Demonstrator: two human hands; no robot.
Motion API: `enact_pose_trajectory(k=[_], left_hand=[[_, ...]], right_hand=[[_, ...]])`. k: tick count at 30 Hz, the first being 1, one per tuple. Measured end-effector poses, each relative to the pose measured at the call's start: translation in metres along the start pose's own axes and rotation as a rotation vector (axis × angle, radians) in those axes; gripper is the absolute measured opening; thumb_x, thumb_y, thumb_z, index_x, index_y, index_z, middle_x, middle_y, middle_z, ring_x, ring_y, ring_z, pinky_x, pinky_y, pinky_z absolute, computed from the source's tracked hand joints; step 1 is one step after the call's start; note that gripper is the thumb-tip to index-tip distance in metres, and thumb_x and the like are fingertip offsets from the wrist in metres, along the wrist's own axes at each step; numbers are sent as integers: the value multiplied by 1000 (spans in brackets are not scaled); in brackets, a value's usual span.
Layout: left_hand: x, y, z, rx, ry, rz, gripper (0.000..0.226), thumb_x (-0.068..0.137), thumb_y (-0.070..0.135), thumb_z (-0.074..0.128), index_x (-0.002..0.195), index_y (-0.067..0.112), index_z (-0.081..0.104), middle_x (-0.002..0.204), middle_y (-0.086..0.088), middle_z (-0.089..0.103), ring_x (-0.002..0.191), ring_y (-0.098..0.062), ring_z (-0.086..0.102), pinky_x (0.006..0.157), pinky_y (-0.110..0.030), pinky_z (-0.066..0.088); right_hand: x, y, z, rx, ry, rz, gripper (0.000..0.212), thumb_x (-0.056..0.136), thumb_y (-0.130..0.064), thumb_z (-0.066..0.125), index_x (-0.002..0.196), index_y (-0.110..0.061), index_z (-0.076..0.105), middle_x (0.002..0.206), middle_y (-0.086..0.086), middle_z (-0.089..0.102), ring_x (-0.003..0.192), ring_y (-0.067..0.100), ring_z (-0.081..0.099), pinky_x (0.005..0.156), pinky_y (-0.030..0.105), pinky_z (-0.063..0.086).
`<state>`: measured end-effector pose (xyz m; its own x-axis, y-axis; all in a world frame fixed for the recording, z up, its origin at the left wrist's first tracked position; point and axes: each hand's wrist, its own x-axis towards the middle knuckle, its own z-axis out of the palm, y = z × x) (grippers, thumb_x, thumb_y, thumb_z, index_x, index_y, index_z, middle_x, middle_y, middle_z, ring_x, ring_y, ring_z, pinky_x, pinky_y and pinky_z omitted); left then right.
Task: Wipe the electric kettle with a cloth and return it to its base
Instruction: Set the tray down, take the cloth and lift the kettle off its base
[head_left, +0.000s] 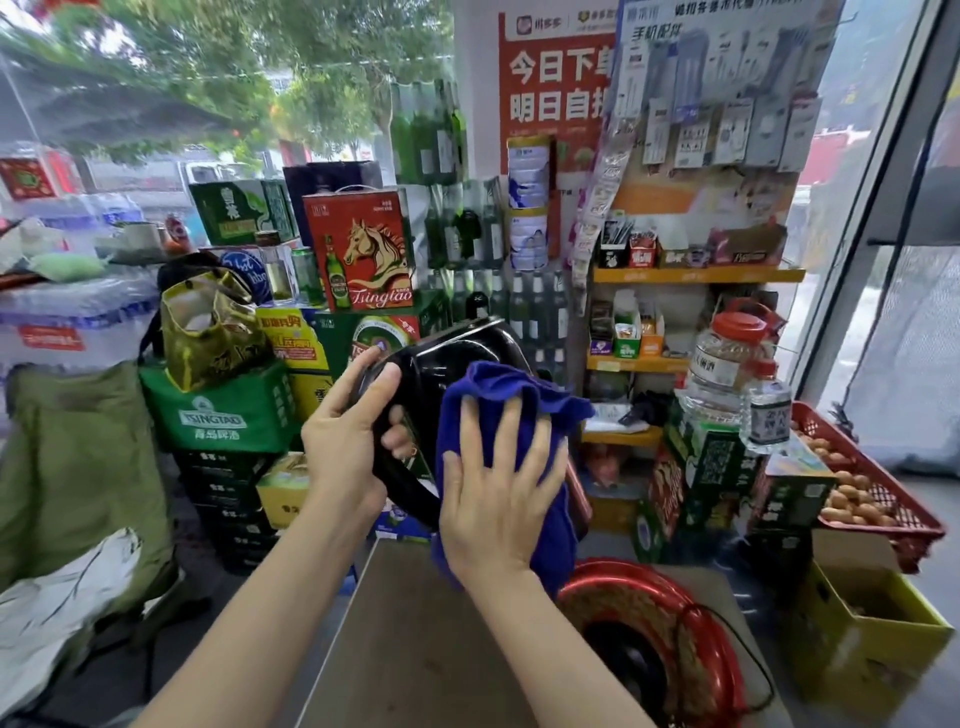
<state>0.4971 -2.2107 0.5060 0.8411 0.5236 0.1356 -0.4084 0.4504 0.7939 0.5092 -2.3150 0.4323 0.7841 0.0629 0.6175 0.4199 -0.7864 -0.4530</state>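
A black electric kettle (441, 364) hangs tilted in the air above a brown table (415, 639). My left hand (345, 436) grips its black handle, thumb up near the lid. A dark blue cloth (498, 395) is draped over the kettle's side, and my right hand (498, 493) lies flat on it with fingers spread, pressing it against the body. The cloth hides much of the kettle's right side. Down on the table at the lower right sits a round red tray with a black base (631, 660) and a black cord (727, 623).
Stacked green beer crates (228, 410) and boxes stand behind the kettle on the left. Yellow shelves (696, 275) with small goods, a large jar (727, 358) and a red basket of eggs (872, 488) are on the right. A yellow carton (872, 639) stands beside the table.
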Motion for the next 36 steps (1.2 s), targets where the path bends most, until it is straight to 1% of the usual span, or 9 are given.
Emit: enact_pose_trajectory(k=[4,10,13,15,20,27,32,34,36], left_hand=[[-2,8,1,-15,-43,16,30,90,11,69,117,23,72,55,-1,50,41,-11,36,39,-19,30],[12,33,-17,-40,-88,63,38,83,19,72,121,23,69,72,-2,48,42,-8,40,38,-18,31],[24,38,-25,-29,-32,71,30,91,17,68,121,22,70,78,-3,51,42,-7,42,37,-17,30],[26,34,-25,-17,9,74,31,90,16,70,121,20,70,79,-4,56,43,-8,43,37,-17,30],[22,9,-13,-44,115,52,40,88,9,73,127,13,67,60,-2,57,41,-10,41,37,-18,32],[18,6,-23,-31,-17,-52,26,92,14,67,117,23,70,57,0,53,41,-10,37,40,-16,29],[17,9,-47,-57,-91,-68,36,83,24,68,119,26,67,60,-3,47,38,-6,35,36,-15,29],[21,12,-57,-107,-110,-59,31,83,26,67,114,27,69,59,-2,45,37,-4,35,35,-14,29],[26,15,-62,-111,-114,-50,32,79,28,70,111,28,71,58,-1,48,36,-3,36,35,-12,29]], right_hand=[[77,-7,-32,121,76,-8,56,100,-54,18,154,-38,21,161,0,29,139,34,36,110,55,34],[128,97,1,1127,-557,463,86,71,-75,64,136,-20,58,142,5,57,131,18,52,115,36,35],[82,87,-17,1204,-416,592,31,98,-46,51,111,-22,67,105,-2,71,102,12,65,89,18,51],[51,72,-15,1068,-272,576,20,101,-38,46,114,-30,59,99,-16,65,97,7,62,80,5,46],[-6,24,31,149,-3,119,61,99,-58,15,153,-32,29,161,0,30,147,30,26,117,58,21],[65,-18,-4,-53,-30,-94,58,100,-55,21,155,-37,16,164,2,22,139,41,33,106,61,34],[134,38,-18,962,-558,327,66,91,-65,48,145,-28,47,147,-6,52,135,15,48,118,38,30],[118,66,-23,1135,-649,513,77,70,-74,66,127,-22,65,126,0,69,116,14,65,107,33,46],[86,78,-21,1200,-636,575,50,82,-64,60,104,-23,76,103,-2,78,90,7,73,81,22,58]])
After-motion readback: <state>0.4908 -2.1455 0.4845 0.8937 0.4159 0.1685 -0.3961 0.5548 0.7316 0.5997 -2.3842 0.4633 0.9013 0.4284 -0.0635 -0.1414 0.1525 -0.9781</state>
